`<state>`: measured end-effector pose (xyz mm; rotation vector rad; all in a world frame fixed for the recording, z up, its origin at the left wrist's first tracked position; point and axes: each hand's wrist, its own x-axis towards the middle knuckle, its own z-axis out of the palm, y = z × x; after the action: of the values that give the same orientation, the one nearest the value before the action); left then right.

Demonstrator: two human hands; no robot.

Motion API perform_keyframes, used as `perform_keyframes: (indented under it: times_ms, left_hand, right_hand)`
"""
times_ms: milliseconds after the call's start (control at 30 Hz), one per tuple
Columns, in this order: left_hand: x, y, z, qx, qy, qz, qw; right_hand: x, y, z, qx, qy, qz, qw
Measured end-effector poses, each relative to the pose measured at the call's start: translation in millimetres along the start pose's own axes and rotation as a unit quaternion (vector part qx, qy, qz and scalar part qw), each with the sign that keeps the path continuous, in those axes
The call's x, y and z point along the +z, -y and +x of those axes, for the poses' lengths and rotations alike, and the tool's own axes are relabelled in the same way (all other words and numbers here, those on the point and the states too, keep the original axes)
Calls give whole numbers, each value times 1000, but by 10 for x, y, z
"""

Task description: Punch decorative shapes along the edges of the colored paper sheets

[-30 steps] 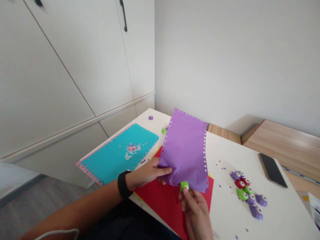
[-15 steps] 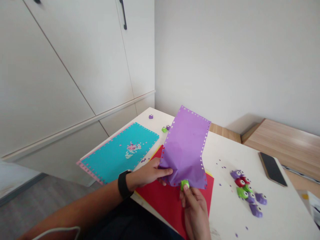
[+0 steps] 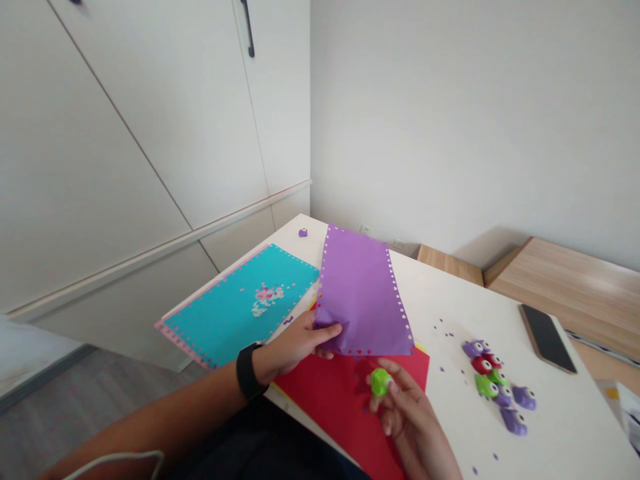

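Purple paper [image 3: 360, 293] is lying flat across the white surface [image 3: 465, 300], its long axis running away from the person and leaning slightly right, with small punched holes dotting its edges. Left hand [image 3: 295, 347] is resting at the sheet's near left corner, its fingers [image 3: 327, 331] stretched out over the paper and pressing it down rather than gripping it. Right hand [image 3: 413, 420] is sitting closer to the middle of the near edge, and its fingers [image 3: 395, 385] are curling partly closed, holding a small green paper punch [image 3: 381, 382] just off that edge, above a red sheet [image 3: 330, 413]. So the punch is hovering just beside the paper, with the right hand much the nearer of the two! On the left, a teal sheet [image 3: 235, 320] is lying on a pink sheet [image 3: 175, 340], its edge just beside the purple paper, with pink and white bits [image 3: 265, 299] gathered at its middle. On the right, a stretch of surface dotted with tiny purple bits [image 3: 445, 333] is separating the paper from a cluster of purple, red and green punches [image 3: 495, 387], and a black phone [image 3: 547, 339] is lying beyond them.
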<state>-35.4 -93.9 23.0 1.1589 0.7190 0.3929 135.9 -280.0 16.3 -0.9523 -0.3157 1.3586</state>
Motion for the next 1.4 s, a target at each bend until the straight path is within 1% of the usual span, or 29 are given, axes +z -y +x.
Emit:
perform_keyframes:
  times_ms: [67, 133, 200, 267, 333, 367, 433, 467, 533, 600, 667, 767, 867, 933, 1033, 1100, 1167, 1267, 1333, 1400]
  left_hand:
    - [-22, 10, -3, -2, -2, 1, 1000]
    - [-48, 20, -16, -1, -5, 7, 1000]
    - [-76, 29, -42, -12, -1, 22, 1000]
    - [-100, 38, -83, -33, 19, 42, 998]
    - [-117, 51, -138, -52, 57, 56, 995]
    - [-122, 60, -167, -57, 81, 60, 993]
    - [-124, 90, -223, -62, 123, 64, 988]
    - [-123, 110, -246, -61, 137, 64, 987]
    - [-116, 155, -280, -59, 145, 64, 986]
    - [-107, 191, -301, -53, 136, 75, 986]
    - [-95, 201, -320, -44, 121, 105, 986]
    - [-70, 165, -355, -20, 87, 161, 983]
    - [-45, 120, -389, 31, 45, 212, 976]
    - [-35, 117, -404, 57, 28, 241, 968]
    - [-30, 155, -413, 52, 18, 278, 959]
    - [-26, 190, -415, 44, 7, 302, 952]
    - [-19, 217, -411, 40, 1, 324, 945]
    - [-19, 219, -377, 63, 3, 337, 939]
    - [-33, 191, -331, 94, -1, 344, 934]
    - [-58, 143, -271, 125, -16, 350, 928]
  right_hand:
    - [-151, 201, 21, -28, -32, 6, 999]
    - [-313, 441, 89, -58, -82, -5, 995]
    - [-448, 702, 214, -81, -129, -44, 987]
    - [-515, 956, 397, -112, -157, -116, 974]
    - [-492, 1171, 639, -157, -166, -224, 947]
    - [-450, 1255, 781, -182, -167, -290, 924]
    - [-324, 1358, 1105, -217, -153, -426, 865]
    - [-251, 1374, 1282, -221, -141, -467, 845]
    - [-108, 1340, 1652, -217, -122, -517, 819]
    - [19, 1240, 2011, -212, -116, -565, 789]
    - [127, 1107, 2319, -209, -114, -616, 751]
    - [258, 912, 2638, -207, -100, -677, 700]
    - [347, 765, 2796, -210, -77, -712, 665]
    - [376, 711, 2839, -219, -69, -723, 651]
    - [366, 743, 2821, -239, -70, -723, 644]
    - [311, 871, 2735, -258, -81, -715, 645]
    - [201, 1089, 2570, -276, -97, -705, 646]
    - [-91, 1528, 2160, -293, -120, -699, 641]
    - [-365, 1816, 1802, -294, -140, -707, 628]
    - [-674, 2033, 1427, -279, -165, -725, 608]
